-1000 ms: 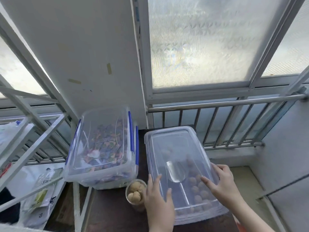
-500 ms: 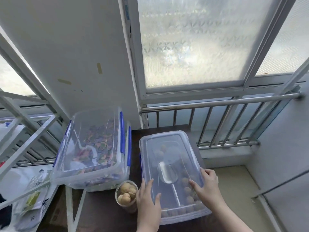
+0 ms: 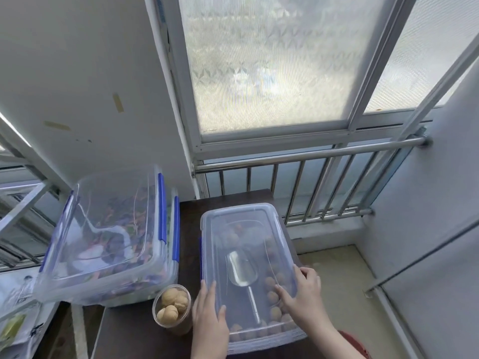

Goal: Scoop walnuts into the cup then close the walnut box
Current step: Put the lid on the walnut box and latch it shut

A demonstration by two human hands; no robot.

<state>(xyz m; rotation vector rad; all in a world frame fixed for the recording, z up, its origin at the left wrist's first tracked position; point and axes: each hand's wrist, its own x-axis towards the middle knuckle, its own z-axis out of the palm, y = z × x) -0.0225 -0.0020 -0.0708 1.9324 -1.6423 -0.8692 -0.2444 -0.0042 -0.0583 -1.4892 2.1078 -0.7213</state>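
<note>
Press lid (image 3: 241,244) down evenly, left hand (image 3: 208,322) and right hand (image 3: 302,294) flat, fingers spread, lower centre.

A large clear plastic container with blue clips (image 3: 108,237) stands on the dark brown table (image 3: 129,330), holding colourful pieces. Behind are a frosted glass window (image 3: 269,63) and a steel railing (image 3: 311,156).

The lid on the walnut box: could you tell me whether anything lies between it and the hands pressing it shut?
Nothing visible does. The left hand and right hand both lie flat on the lid; the cup stands clear beside the walnut box.
</note>
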